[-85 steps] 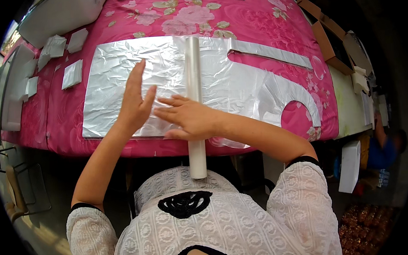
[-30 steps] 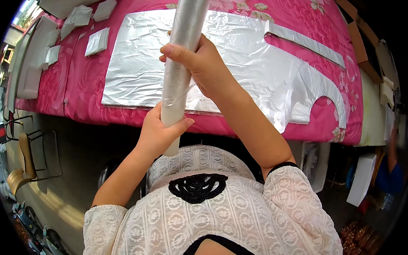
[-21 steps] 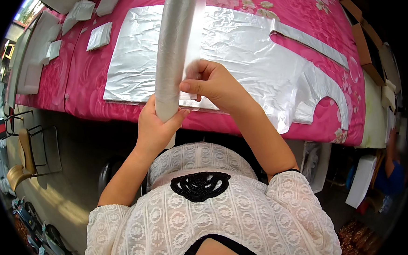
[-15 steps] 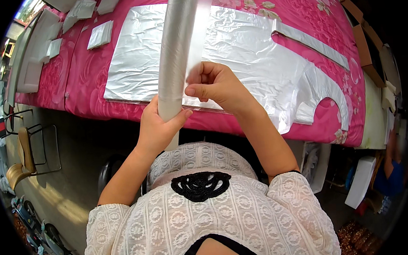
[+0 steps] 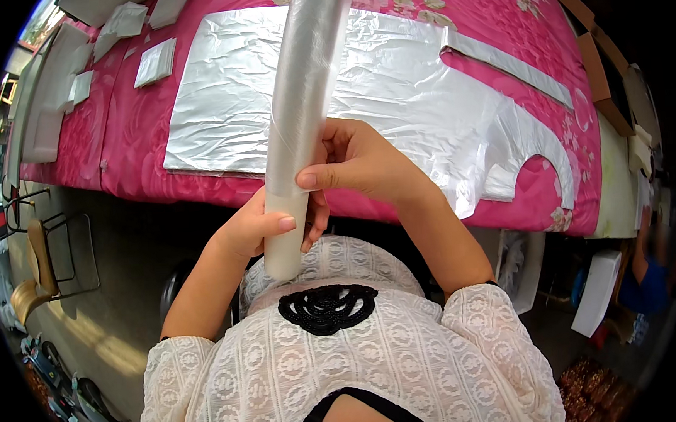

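A long roll of clear plastic film stands tilted in front of me, its lower end near my waist and its upper end past the top of the picture. My left hand is wrapped round the lower part, thumb in front and fingertips showing on the right side. Higher up, my right hand grips the roll from the right, thumb on its front; its other fingers are partly hidden behind it. Beyond the roll, a stack of shiny, thin plastic aprons or bags with cut-out loops lies flat on the table.
A pink floral cloth covers the table. Folded white packets lie at the far left, beside a white foam box. Cardboard boxes stand at the right edge. On the floor at left is a chair.
The loose film edge beside the roll has closed up against it. The roll has come lower toward me, and my right hand has moved from its edge onto its side.
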Action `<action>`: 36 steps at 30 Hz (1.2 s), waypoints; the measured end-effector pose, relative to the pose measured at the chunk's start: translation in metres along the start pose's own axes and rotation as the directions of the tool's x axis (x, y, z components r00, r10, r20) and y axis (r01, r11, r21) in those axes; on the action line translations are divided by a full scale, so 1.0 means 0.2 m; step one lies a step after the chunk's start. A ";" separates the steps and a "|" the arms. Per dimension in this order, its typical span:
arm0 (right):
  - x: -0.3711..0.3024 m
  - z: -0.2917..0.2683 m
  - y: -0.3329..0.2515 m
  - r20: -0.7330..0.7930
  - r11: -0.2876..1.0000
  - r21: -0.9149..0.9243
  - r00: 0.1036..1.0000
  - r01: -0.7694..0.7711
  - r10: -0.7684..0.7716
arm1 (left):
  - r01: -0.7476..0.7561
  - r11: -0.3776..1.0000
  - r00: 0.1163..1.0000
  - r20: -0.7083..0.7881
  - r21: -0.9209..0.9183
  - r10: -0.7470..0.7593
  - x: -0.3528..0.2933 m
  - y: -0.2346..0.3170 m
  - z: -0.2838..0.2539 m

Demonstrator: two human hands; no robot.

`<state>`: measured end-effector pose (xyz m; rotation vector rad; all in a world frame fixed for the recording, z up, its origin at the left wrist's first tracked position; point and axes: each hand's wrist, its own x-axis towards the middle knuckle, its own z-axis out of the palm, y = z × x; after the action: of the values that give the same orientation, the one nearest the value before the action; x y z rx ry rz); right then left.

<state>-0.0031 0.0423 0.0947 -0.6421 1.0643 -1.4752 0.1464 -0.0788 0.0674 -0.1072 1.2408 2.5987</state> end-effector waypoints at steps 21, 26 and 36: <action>0.04 0.24 0.22 0.392 0.151 -0.876 0.860 0.457 -0.327 | 0.285 0.361 0.897 -0.380 0.888 0.227 -0.16 -0.17 -0.11; 0.18 0.02 0.30 0.508 -0.050 -0.859 0.839 0.509 -0.196 | 0.503 0.656 0.773 -0.633 0.562 -0.051 -0.20 -0.16 -0.05; 0.22 -0.70 -0.14 -0.347 0.408 -0.891 0.878 -0.198 -0.331 | 0.516 0.706 0.757 -0.643 0.484 -0.113 -0.22 -0.16 -0.04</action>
<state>-0.1455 0.0339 0.0511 -1.1181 2.3619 -0.9902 0.1978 -0.0750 0.0449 -0.9488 2.0233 1.7228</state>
